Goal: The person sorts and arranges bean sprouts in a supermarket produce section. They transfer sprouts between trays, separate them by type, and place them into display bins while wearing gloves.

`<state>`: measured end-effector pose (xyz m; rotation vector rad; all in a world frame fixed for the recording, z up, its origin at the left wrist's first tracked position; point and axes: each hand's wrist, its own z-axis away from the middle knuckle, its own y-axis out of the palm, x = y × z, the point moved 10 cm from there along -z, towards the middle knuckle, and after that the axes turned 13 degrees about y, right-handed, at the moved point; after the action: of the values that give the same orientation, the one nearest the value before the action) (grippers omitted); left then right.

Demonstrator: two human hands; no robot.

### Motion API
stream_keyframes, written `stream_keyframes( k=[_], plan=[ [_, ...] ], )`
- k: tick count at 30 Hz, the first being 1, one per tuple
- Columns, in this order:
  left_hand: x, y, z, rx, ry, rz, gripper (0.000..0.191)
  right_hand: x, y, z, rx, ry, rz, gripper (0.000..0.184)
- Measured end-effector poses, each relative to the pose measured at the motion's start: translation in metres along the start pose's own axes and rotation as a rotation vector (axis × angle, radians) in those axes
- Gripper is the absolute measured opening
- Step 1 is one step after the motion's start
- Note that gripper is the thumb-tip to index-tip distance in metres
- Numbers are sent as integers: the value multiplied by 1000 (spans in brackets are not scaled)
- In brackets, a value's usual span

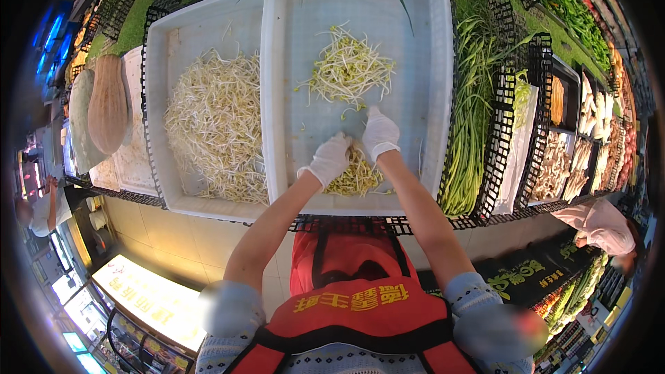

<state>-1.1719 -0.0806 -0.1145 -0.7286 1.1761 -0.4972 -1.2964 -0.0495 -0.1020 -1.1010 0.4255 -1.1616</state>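
My left hand [332, 158], in a thin white glove, reaches into a white plastic tray [439, 88]. Its fingers curl at the far left edge of a small pile of bean sprouts [358, 179] by the tray's near wall. To the right, my right hand [381, 132], gloved the same way, touches the tray floor beyond that pile, fingers pointing away from me. What either hand's fingertips grip is hidden. A looser heap of bean sprouts with yellow-green heads [353, 65] lies farther off in the same tray. A few stray sprouts lie between.
Left of it, another white tray [197, 26] holds a large mound of bean sprouts [218, 124]. A butternut-shaped squash [107, 104] lies beyond. Long green stalks [470, 130] fill a black crate at right, with mushrooms [550, 166] farther over. Other people stand at both sides.
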Motion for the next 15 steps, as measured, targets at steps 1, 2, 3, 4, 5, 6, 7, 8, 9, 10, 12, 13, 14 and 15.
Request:
stream_keyframes(
  k=[1,2,3,4,5,6,7,8,9,10,12,13,14,15],
  plan=[
    [-6,3,6,11,32,36,29,-8,-1,-1,18,50,51,19],
    [-11,7,13,37,55,83,28,-10,-8,-3,9,18,110,17],
    [-13,13,18,89,59,135,26,-14,-13,-5,11,-7,166,16],
    [-13,9,19,73,80,181,25,-20,-16,-7,39,8,244,15],
    [-6,-4,17,-21,59,177,25,-14,-33,-11,-30,-50,40,14],
    [2,-17,14,-99,27,169,25,-13,-50,-18,-79,-69,-142,14],
    [11,-29,11,-177,-4,161,26,-12,-68,-19,-148,-130,-362,15],
    [9,-50,10,-318,72,62,26,-13,-66,-17,-141,-131,-252,15],
    [16,-44,7,-231,38,103,26,-10,-65,-13,-153,-176,-178,16],
    [19,-38,6,-164,26,142,27,-5,-66,-4,-201,-251,-120,17],
    [14,-25,10,-80,51,179,28,-4,-34,26,-49,-344,-50,22],
    [4,-17,18,-59,87,177,28,-6,-13,43,42,-367,-6,26],
    [-3,-7,28,-4,104,172,29,-5,6,63,123,-424,19,29],
    [-8,-5,38,-29,117,214,30,-12,28,81,250,-418,70,33]
  ],
)
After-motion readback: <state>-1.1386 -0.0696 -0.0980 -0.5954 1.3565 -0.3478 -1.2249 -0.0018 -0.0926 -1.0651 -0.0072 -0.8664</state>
